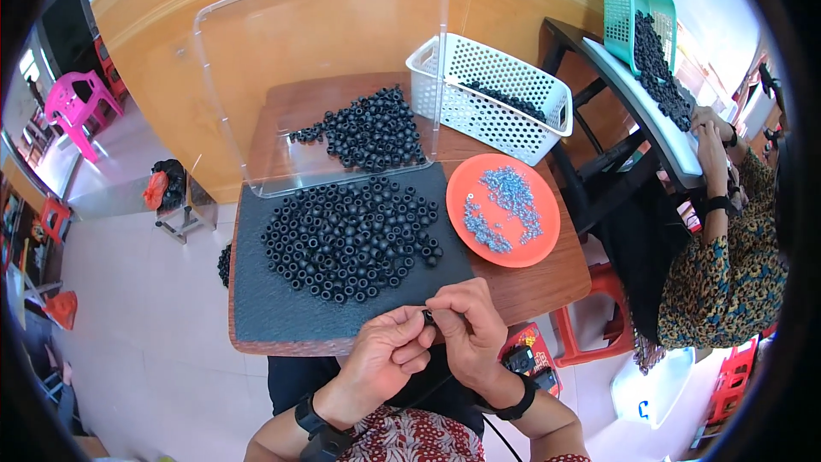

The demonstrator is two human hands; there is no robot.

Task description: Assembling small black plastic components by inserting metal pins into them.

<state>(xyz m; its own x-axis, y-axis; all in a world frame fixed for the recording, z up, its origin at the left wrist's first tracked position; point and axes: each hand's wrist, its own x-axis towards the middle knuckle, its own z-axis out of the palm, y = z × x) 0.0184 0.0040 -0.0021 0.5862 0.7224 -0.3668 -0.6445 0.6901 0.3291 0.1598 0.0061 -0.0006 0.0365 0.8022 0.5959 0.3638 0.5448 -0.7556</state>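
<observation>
Just past the table's near edge, my left hand (385, 361) and my right hand (469, 329) meet in a pinch. Between their fingertips is a small black ring-shaped piece (428, 317), mostly covered by the fingers. Ahead of them a dark mat (265, 321) bears a spread of similar black ring-shaped pieces (342, 244), many with their holes facing up. To the right of the mat, an orange plate (540, 173) holds two heaps of tiny silvery-blue parts (510, 197).
A clear plastic panel with a raised rim (202, 60) stands upright across the wooden table (556, 287), with more black pieces (376, 130) behind it. A white perforated basket (505, 133) sits at the back right. Farther right, another person (714, 265) works beside a green basket (617, 17).
</observation>
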